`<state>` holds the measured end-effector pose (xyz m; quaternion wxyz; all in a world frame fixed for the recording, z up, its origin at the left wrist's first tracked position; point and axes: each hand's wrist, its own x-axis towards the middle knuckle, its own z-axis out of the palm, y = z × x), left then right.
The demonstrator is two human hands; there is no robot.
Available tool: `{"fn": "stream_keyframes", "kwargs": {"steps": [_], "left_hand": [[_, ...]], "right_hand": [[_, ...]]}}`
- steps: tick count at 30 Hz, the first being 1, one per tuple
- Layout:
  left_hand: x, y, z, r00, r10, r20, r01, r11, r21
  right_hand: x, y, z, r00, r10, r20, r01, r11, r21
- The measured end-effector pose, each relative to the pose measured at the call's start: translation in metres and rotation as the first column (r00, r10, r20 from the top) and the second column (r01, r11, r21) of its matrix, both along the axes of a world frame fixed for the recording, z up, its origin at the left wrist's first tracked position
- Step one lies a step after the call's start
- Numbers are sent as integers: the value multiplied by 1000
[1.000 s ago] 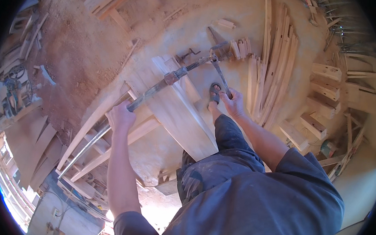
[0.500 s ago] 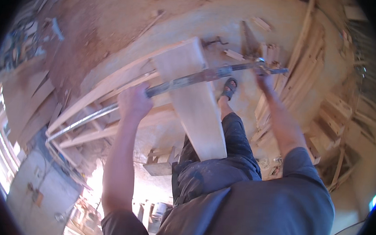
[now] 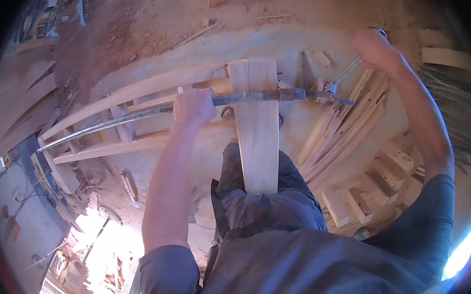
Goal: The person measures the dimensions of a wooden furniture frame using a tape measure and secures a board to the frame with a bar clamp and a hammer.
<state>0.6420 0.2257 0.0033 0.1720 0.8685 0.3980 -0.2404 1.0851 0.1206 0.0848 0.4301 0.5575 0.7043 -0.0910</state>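
A long metal bar clamp [image 3: 257, 96] lies along a curved wooden frame [image 3: 133, 97] and crosses over a wide pale board [image 3: 259, 148]. The board's near end meets my lap, and its far end rests by the frame. My left hand [image 3: 193, 107] is closed around the clamp bar, just left of the board. Up and to the right, my right hand [image 3: 378, 49] grips a long metal wrench [image 3: 347, 71]. Its lower end meets the clamp's screw end [image 3: 327, 96], though the exact contact is too small to make out.
Long wooden strips [image 3: 344, 132] lie stacked on the floor to the right. Several cut blocks [image 3: 388, 170] sit nearer me. Curved boards [image 3: 27, 112] are piled at far left, above a grey panel [image 3: 13, 209]. Wood scraps and dust cover the far floor.
My right hand has moved up and away from the clamp's end, and the wrench shows between them. The clamp appears more level. My left hand keeps its hold on the bar.
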Motion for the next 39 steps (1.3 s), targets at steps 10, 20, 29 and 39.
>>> {"fn": "stream_keyframes", "kwargs": {"steps": [10,20,29,39], "left_hand": [[-4,-1,-3,1000,-18,16,19,998,-64],[0,-2,0,999,2,38,-2,1000,-14],[4,-5,-4,999,-30,13,30,998,56],[7,-10,-4,1000,-16,-1,16,998,59]], "right_hand": [[-131,-148,52,823,-558,108,511,810,287],[-229,-272,-176,-110,-623,-775,971,-234,50],[-192,-223,-221,-277,-146,-950,870,-457,-183],[-162,-257,-162,-124,11,-992,879,-462,-115]]}}
